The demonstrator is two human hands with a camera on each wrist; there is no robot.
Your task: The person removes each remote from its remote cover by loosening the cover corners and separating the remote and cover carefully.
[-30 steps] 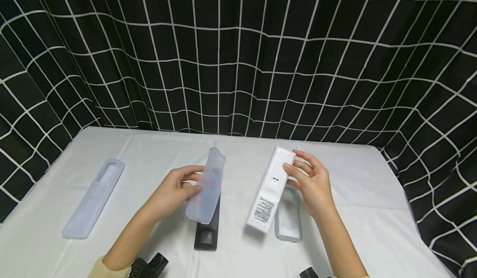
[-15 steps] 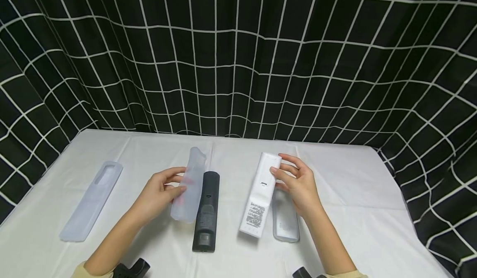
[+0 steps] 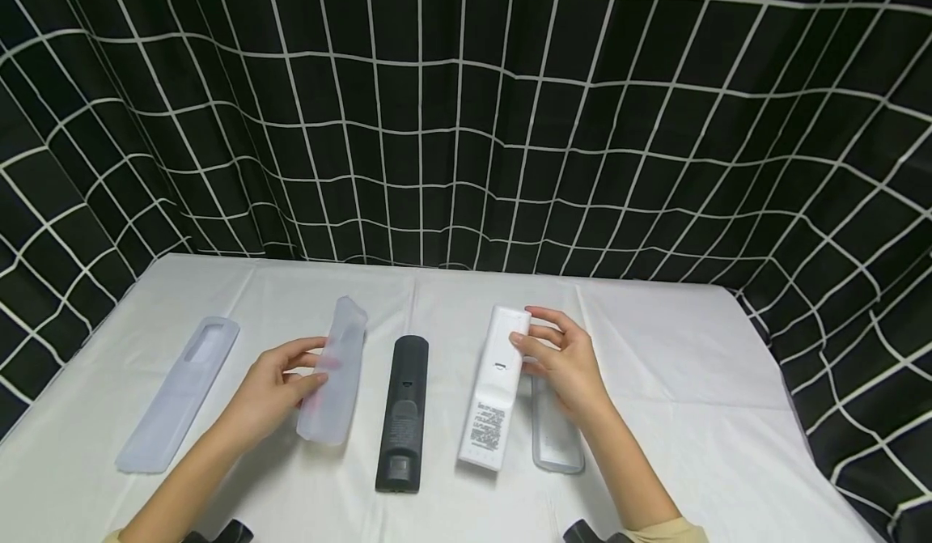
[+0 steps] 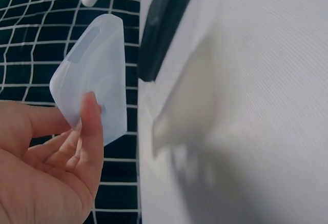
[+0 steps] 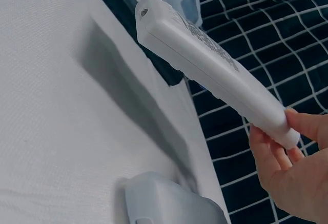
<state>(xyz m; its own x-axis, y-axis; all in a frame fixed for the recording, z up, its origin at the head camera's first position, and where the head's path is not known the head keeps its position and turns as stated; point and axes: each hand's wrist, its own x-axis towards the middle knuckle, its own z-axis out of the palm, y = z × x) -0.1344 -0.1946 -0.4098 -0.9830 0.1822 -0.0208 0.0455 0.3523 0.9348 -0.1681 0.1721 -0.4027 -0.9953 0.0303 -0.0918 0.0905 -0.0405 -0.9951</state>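
Observation:
Between thumb and fingers, my left hand (image 3: 273, 385) pinches a translucent silicone remote cover (image 3: 336, 381), raised above the cloth; the left wrist view shows the cover (image 4: 105, 75) from its end. My right hand (image 3: 564, 361) grips a white remote control (image 3: 495, 389) near its far end, its printed back facing up. The right wrist view shows this white remote (image 5: 205, 62) tilted and off the table. Between the hands a black remote control (image 3: 403, 413) lies face down. Under the right hand lies another translucent cover or cased remote (image 3: 557, 438), partly hidden.
A second long translucent cover (image 3: 178, 397) with a cut-out lies at the left of the white-clothed table (image 3: 655, 446). Behind and at both sides hangs a black curtain (image 3: 466, 106) with a white grid.
My left hand has carried the silicone cover leftward, off the black remote, which now shows whole. My right hand has shifted the white remote a little to the left and nearer.

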